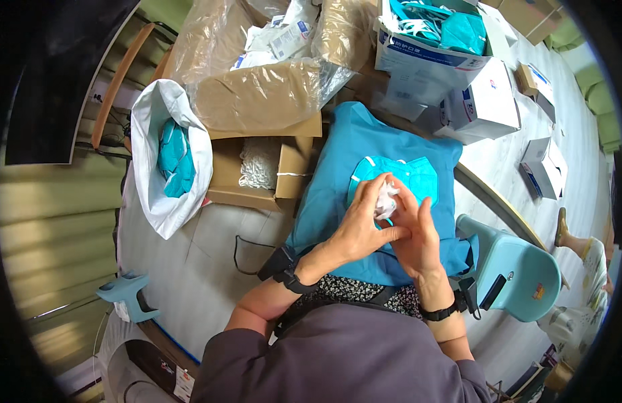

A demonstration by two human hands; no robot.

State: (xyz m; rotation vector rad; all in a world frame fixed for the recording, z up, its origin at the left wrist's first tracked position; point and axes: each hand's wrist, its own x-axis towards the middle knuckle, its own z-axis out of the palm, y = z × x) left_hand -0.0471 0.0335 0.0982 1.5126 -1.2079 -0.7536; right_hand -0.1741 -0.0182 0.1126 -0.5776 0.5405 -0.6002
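Observation:
In front of me my left hand (356,232) and my right hand (418,243) are cupped together around a small crumpled white bundle (386,201), maybe thin plastic or straps. The left fingers curl over it from one side. The right fingers rest against its other side, with one digit standing apart. A bit of teal shows just under the bundle. Below and beyond my hands, teal face masks (418,176) with white straps lie on a blue cloth (348,144) over my lap. My hands partly hide those masks.
A white sack (141,144) of teal masks stands left of a cardboard box (233,195) holding white cords (258,161). A plastic-lined carton (257,101) holds white packets. At far right are a mask-filled box (425,64), white boxes (482,104), a light-blue stool (526,275) and another person's leg (576,238).

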